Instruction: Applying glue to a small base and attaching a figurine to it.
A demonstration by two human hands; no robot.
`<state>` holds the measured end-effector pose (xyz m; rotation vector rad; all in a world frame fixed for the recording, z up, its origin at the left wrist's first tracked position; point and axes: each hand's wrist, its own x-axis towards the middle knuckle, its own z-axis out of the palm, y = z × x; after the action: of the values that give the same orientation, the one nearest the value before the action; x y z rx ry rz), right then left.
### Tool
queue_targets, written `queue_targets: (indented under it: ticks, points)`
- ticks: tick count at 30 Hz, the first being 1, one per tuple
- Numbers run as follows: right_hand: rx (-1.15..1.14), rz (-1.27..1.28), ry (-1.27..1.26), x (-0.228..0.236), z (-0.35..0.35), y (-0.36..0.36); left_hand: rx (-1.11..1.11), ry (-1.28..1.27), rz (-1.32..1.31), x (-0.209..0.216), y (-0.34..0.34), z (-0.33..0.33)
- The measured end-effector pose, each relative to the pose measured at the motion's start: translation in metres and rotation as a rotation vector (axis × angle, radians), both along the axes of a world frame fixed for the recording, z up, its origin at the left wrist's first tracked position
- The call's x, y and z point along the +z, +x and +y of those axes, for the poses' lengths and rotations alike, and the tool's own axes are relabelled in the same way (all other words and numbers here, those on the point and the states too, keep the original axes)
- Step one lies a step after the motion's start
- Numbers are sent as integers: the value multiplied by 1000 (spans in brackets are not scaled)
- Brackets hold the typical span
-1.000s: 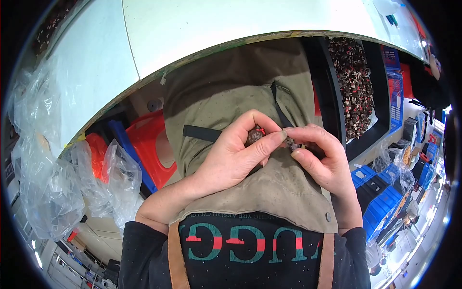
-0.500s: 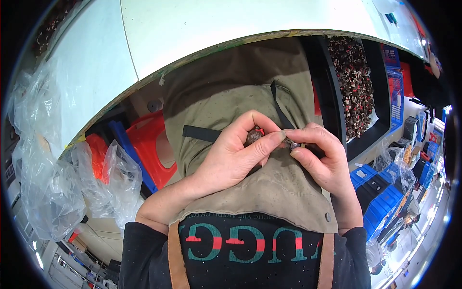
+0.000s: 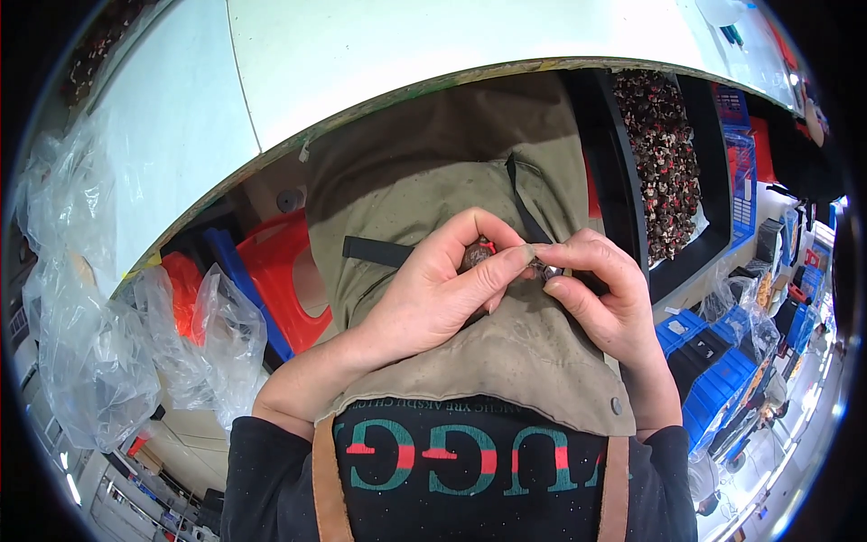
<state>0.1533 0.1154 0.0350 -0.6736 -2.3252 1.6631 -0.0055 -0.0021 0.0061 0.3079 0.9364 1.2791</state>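
Over my lap, both hands are close together with the fingertips nearly meeting. My left hand (image 3: 456,285) is closed around a small dark brown figure (image 3: 473,257) with a bit of red on it; most of it is hidden by the fingers. Between the thumb and forefinger of my right hand (image 3: 603,289) is a small shiny metal clasp (image 3: 552,271). Its inner end reaches the left fingertips, and whether it is joined to the figure cannot be seen. Beneath the hands lies an olive-brown apron (image 3: 452,194).
A white tabletop (image 3: 379,41) curves across the front. At the right, a black crate (image 3: 718,172) holds several small brown, red and white pieces (image 3: 664,167). Blue bins (image 3: 713,370) stand farther right. Clear plastic bags (image 3: 217,343) and a red stool (image 3: 280,275) are at the left.
Both hands keep almost the same place and the same grips. The brown figure looks very slightly turned in the left fingers.
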Motion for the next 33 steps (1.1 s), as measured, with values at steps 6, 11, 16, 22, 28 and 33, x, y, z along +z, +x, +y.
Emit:
queue_targets:
  ticks: [6,11,16,22,28,33]
  points:
    - [10,4,8,3,3,0,-8,-9,11,1,1,0]
    - [49,-14,12,5,5,0,-10,-14,0,3,1,0]
    - [37,1,-44,2,3,1,10,-4,-11,2,1,0]
    - [14,-22,-142,4,2,1,6,-5,13,4,1,0]
    - [-23,-31,-221,4,0,1,-4,-27,-19,4,-1,1]
    - [3,12,-104,1,0,0,-4,-12,-52,1,0,-1]
